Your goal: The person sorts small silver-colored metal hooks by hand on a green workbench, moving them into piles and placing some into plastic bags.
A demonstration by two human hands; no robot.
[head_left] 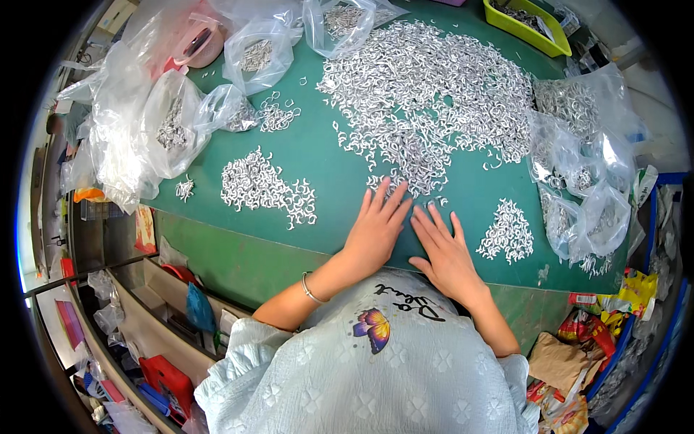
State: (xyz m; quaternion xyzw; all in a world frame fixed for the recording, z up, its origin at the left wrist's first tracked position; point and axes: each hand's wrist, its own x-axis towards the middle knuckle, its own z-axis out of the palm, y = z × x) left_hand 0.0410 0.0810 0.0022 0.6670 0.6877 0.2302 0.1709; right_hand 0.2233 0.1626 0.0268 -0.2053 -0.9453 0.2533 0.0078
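A large heap of small silvery curved metal pieces (441,87) spreads over the green tabletop (311,145). At its near tip, my left hand (377,228) lies with fingers stretched out, the fingertips touching the lowest pieces. Close beside it, my right hand (444,249) rests flat with fingers extended and thumb apart, just below a few loose pieces. Neither hand holds anything that I can see; what lies under the palms is hidden. A smaller pile of curved pieces (253,181) lies to the left, and another small pile (507,231) to the right.
Clear plastic bags of metal pieces (173,126) crowd the left and far side. More filled bags (578,166) line the right edge. A yellow-green tray (531,29) stands far right, a pink container (199,43) far left. Below the table's left side are open drawers (173,304).
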